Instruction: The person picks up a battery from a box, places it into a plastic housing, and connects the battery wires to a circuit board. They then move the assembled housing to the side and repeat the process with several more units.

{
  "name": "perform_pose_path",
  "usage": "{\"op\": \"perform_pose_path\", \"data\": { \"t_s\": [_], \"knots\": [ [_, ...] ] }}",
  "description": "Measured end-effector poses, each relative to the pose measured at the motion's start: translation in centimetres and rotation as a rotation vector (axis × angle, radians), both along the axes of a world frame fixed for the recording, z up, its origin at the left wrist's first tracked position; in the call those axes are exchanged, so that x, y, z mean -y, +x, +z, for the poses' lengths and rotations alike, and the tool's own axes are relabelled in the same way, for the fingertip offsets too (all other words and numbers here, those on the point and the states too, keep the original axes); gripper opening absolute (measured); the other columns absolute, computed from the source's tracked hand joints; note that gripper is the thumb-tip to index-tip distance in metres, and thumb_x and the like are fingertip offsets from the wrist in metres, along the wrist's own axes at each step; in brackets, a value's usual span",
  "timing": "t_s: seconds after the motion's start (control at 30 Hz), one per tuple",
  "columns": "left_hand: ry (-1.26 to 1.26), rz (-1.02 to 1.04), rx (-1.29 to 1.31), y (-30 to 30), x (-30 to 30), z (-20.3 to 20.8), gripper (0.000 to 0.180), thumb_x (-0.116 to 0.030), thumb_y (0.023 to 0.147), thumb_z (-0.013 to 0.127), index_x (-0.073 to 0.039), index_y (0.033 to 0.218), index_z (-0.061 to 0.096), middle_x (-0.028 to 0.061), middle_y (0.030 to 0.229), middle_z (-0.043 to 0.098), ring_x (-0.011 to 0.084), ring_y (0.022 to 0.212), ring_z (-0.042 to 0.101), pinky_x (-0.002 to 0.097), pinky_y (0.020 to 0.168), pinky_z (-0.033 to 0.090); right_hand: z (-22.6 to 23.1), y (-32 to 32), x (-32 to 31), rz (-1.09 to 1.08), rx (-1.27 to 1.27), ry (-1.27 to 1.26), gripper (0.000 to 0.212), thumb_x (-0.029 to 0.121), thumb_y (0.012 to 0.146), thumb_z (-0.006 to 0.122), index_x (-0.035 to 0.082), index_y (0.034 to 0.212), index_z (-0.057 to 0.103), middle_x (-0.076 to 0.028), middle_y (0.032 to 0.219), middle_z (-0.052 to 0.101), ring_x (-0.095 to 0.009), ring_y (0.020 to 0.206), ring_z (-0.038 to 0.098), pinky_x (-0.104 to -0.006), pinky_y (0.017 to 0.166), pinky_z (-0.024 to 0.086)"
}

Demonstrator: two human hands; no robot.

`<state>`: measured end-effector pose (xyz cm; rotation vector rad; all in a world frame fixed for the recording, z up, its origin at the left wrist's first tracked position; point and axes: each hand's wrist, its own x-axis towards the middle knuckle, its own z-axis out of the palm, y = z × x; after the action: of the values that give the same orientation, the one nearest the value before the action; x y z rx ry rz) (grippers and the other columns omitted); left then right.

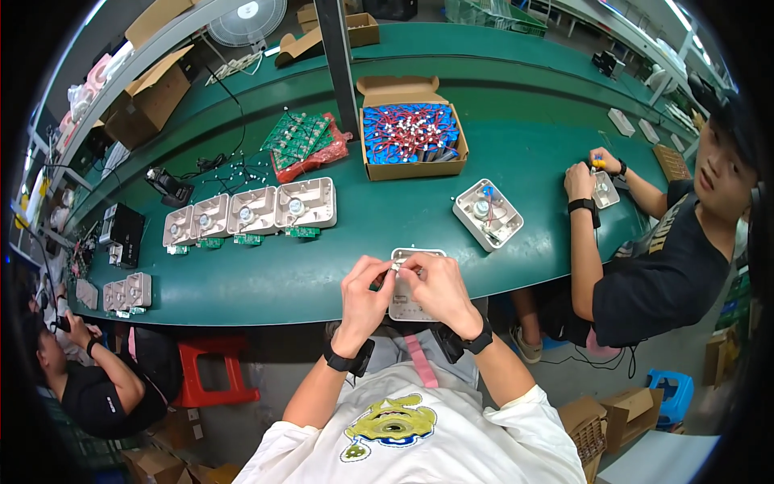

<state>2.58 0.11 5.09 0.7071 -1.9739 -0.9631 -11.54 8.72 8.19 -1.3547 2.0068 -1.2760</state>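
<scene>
A pale grey plastic housing (405,309) lies at the table's front edge, right before me. Over it my left hand (364,295) and my right hand (441,294) meet, fingertips pinched together. Between them is a small whitish piece, perhaps a connector, too small to make out for certain; both hands seem to grip it. Much of the housing's inside is hidden by my hands. To the right sits another open housing (488,215), tilted at an angle, with a round speaker-like part, a blue battery and red wires in it.
Behind stands an open carton (415,171) of blue batteries with red wires. Left are a row of housings (306,204) with green circuit boards, and a stack of boards (300,143) on red bubble wrap. A co-worker (669,242) handles a housing at right; another person (97,379) sits left.
</scene>
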Motion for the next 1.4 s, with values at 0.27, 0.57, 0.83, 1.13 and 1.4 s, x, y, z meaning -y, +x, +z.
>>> {"op": "perform_pose_path", "data": {
  "t_s": [0.27, 0.57, 0.83, 1.13, 1.4],
  "knots": [
    [-0.083, 0.015, -0.015, 0.1, -0.4, -0.1, 0.017, 0.006, 0.088, 0.075, 0.005, 0.105, 0.076, 0.0128, 0.093, 0.069, 0.0237, 0.073, 0.067, 0.0326, 0.064, 0.055, -0.3, 0.2, 0.6, -0.025, 0.120, 0.062, 0.013, 0.009, 0.088, 0.068, -0.003, 0.089, 0.075, -0.021, 0.080, 0.075, -0.039, 0.075, 0.073, -0.0463, 0.073, 0.058],
    [-0.129, 0.003, -0.001, 0.1, -0.5, -0.2, 0.020, 0.007, 0.086, 0.078, 0.004, 0.106, 0.078, 0.0110, 0.089, 0.069, 0.0190, 0.070, 0.065, 0.0308, 0.063, 0.053, -0.6, 0.2, 1.0, -0.037, -0.042, -0.010, 0.011, 0.005, 0.088, 0.069, -0.005, 0.088, 0.074, -0.020, 0.075, 0.073, -0.035, 0.070, 0.073, -0.0426, 0.068, 0.056],
    [-0.010, -0.065, 0.097, -0.4, 1.4, 0.1, 0.021, 0.005, 0.087, 0.076, 0.004, 0.108, 0.077, 0.0128, 0.088, 0.066, 0.0206, 0.068, 0.065, 0.0329, 0.061, 0.053, 1.2, -0.4, -1.4, -0.063, -0.281, -0.188, 0.021, 0.010, 0.089, 0.078, 0.000, 0.107, 0.074, -0.018, 0.098, 0.075, -0.036, 0.074, 0.072, -0.0439, 0.070, 0.057],
    [0.175, -0.103, 0.347, 0.5, 1.5, 3.1, 0.019, -0.001, 0.088, 0.080, 0.004, 0.106, 0.078, 0.0089, 0.083, 0.072, 0.0090, 0.068, 0.067, 0.0251, 0.063, 0.053, -0.2, 1.3, -10.1, -0.031, -0.297, -0.111, 0.048, 0.008, 0.084, 0.084, 0.001, 0.128, 0.067, -0.017, 0.114, 0.070, -0.035, 0.092, 0.070, -0.0455, 0.077, 0.058],
    [0.226, -0.090, 0.312, 0.3, -0.1, 2.4, 0.016, -0.007, 0.087, 0.084, 0.003, 0.098, 0.080, 0.0108, 0.082, 0.073, 0.0150, 0.068, 0.070, 0.0304, 0.063, 0.054, -2.7, 3.3, -9.3, -0.073, -0.418, -0.041, 0.067, 0.010, 0.081, 0.085, -0.001, 0.141, 0.056, -0.020, 0.120, 0.069, -0.037, 0.096, 0.067, -0.0433, 0.084, 0.056]
  ]
}}
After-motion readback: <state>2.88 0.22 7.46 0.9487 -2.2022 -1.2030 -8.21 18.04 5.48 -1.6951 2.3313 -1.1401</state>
